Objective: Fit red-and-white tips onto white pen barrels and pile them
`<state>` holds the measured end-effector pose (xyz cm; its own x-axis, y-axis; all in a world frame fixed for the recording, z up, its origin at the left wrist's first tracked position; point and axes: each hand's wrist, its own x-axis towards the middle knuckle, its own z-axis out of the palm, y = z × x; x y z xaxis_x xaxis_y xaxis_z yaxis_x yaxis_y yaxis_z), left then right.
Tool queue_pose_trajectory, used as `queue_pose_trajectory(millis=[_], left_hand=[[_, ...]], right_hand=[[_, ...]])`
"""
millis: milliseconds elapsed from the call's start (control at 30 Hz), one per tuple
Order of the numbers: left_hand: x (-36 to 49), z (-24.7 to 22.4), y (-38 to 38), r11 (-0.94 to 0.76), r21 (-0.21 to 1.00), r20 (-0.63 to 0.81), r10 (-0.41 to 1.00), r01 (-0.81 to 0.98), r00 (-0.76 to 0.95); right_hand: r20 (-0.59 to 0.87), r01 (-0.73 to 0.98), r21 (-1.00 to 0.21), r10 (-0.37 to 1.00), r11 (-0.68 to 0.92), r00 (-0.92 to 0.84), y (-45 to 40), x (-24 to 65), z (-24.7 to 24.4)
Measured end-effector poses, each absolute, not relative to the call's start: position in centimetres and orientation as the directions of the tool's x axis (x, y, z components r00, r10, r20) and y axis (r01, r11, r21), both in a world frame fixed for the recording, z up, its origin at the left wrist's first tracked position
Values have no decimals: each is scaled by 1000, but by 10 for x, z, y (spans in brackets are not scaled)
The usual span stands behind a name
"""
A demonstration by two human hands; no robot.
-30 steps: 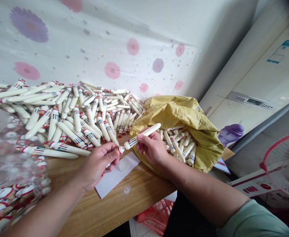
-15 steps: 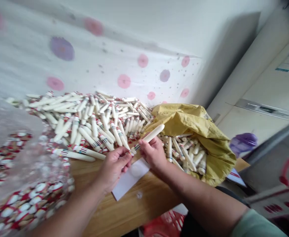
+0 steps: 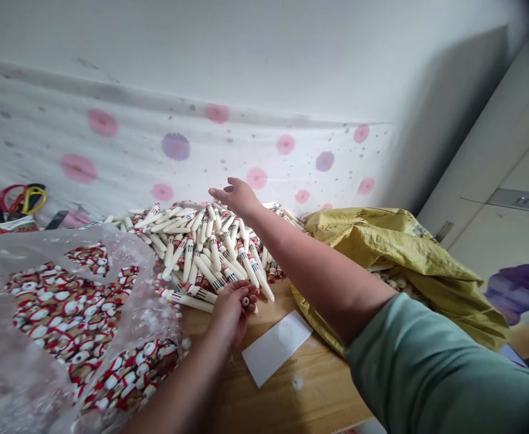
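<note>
At centre frame, white pens point(image 3: 216, 256) with coloured sliders and red ends lie heaped, too many to count. The right hand point(image 3: 236, 196) is open above them; the left hand point(image 3: 231, 304), lower centre, grips one small white cap point(image 3: 246, 301).

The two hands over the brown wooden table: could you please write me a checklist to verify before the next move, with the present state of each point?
1. Left hand holds the small, white, round-ended piece: ok.
2. That piece is gripped firmly: cannot tell.
3. Right hand carries no pen: ok, none visible there.
4. Mouth of the yellow woven sack unobstructed: not ok, folds and the right arm hide much of it.
5. White rectangular card lies on the table: ok.
</note>
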<state>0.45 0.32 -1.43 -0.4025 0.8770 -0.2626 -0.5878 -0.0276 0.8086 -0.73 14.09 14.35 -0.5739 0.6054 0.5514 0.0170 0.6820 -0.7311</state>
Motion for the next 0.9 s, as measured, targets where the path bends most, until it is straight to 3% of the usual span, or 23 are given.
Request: queue_pose_trajectory(millis=[167, 300, 433, 600, 767, 833, 900], left_hand=[[8, -14, 2, -30, 831, -246, 876, -555, -415], [13, -14, -1, 16, 894, -189, 920, -448, -343], [15, -11, 0, -3, 944, -113, 936, -329, -333], [12, -10, 3, 11, 974, -89, 938, -228, -336], [6, -14, 6, 26, 992, -69, 936, -127, -344], [5, -14, 6, 20, 994, -57, 937, -110, -345], [6, -12, 4, 23, 995, -56, 943, -102, -328]], right_hand=[[467, 181, -526, 460, 831, -755, 111, 89, 126], [152, 401, -439, 507, 804, -849, 121, 203, 93], [-108, 602, -275, 598, 750, -794, 131, 288, 60], [-79, 636, -101, 631, 765, -772, 123, 313, 24], [-113, 701, 189, 724, 688, -680, 119, 293, 16], [-109, 746, 216, 775, 629, -622, 119, 291, 21], [-66, 783, 118, 792, 610, -607, 118, 297, 29]])
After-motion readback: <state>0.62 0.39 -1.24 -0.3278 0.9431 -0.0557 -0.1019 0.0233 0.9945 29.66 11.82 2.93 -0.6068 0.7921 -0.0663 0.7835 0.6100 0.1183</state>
